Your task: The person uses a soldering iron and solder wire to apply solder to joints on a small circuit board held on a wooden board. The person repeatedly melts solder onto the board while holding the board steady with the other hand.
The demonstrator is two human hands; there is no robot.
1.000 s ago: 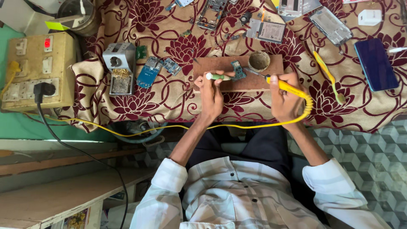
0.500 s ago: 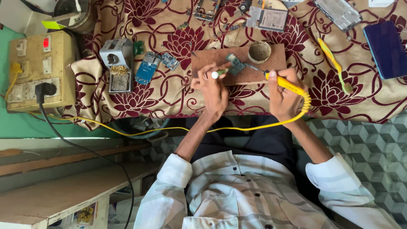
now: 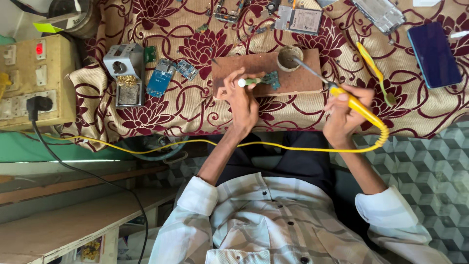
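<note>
My left hand (image 3: 243, 100) is closed around a green-handled tool with a white end (image 3: 250, 82) and holds it against a small circuit board (image 3: 271, 79) lying on a brown wooden block (image 3: 303, 80). My right hand (image 3: 342, 115) grips a yellow soldering iron (image 3: 359, 107). Its metal tip reaches up-left into a small round tin (image 3: 288, 57) at the block's far edge. The iron's yellow cord (image 3: 195, 143) loops under my wrists and runs left.
A floral maroon cloth (image 3: 195, 112) covers the table. On it lie a metal iron stand (image 3: 124, 73), blue circuit boards (image 3: 159, 80), a yellow brush (image 3: 373, 71), a dark blue phone (image 3: 434, 54) and phone parts along the far edge. A switch box (image 3: 29, 80) sits left.
My right hand has swung the soldering iron's tip away from the circuit board and into the round tin. My left hand stays on the board with the green tool.
</note>
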